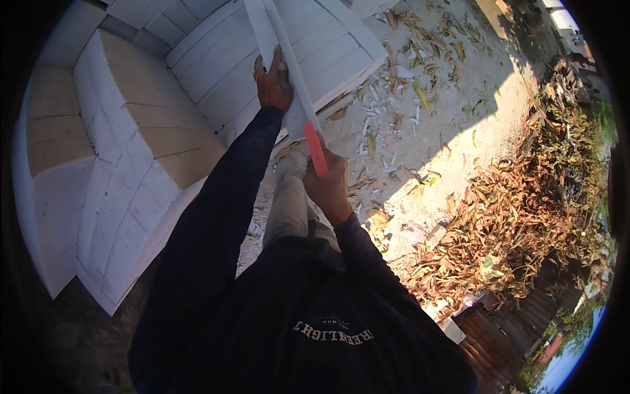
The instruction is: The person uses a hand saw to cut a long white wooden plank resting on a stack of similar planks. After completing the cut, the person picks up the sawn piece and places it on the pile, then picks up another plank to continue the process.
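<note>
I see both hands apart from each other, set along 1 long pale bar (300, 85) that slants from the upper edge toward the body. The right hand (328, 180) is closed around the red piece (315, 148) at the bar's near end. The left hand (274, 88) lies farther up, on the bar and the flat grey strip (260, 29) beside it, fingers pointing away from the body; from my angle I can't tell whether it grips or only presses.

The bar's far part lies over a stack of white blocks (341, 49), while its red end hangs out past their near edge, in front of the legs. To the left I have stepped white blocks (151, 98) with dark joints. To the right, white fragments (374, 118) and scattered leaves lie on sandy ground (453, 125), part shaded, part sunlit. Beyond that is a heap of dry brown leaves (485, 223), with rusty corrugated metal (505, 328) below it. A black top (315, 282) and pale trousers (285, 210) fill the lower middle.
</note>
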Demonstrator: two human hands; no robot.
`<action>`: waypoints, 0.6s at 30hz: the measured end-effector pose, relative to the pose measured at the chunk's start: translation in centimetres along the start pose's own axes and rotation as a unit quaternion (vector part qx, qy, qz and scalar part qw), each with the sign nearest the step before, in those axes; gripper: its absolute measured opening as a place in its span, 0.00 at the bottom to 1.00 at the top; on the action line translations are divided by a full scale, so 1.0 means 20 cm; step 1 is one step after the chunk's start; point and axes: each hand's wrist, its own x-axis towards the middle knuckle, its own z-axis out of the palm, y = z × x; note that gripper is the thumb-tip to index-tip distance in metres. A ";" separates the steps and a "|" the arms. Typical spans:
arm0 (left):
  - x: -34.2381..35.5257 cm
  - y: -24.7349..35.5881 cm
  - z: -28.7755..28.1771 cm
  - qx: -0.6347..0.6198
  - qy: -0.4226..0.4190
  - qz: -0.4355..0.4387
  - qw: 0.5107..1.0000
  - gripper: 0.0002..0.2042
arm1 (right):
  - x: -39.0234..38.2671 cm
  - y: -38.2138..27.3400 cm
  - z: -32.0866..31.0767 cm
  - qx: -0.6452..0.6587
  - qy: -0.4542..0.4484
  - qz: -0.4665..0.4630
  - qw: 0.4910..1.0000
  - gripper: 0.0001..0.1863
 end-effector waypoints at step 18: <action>-0.04 -0.06 0.03 -0.027 0.038 -0.078 0.996 0.25 | -0.16 -0.03 -0.06 0.058 0.040 0.034 0.997 0.09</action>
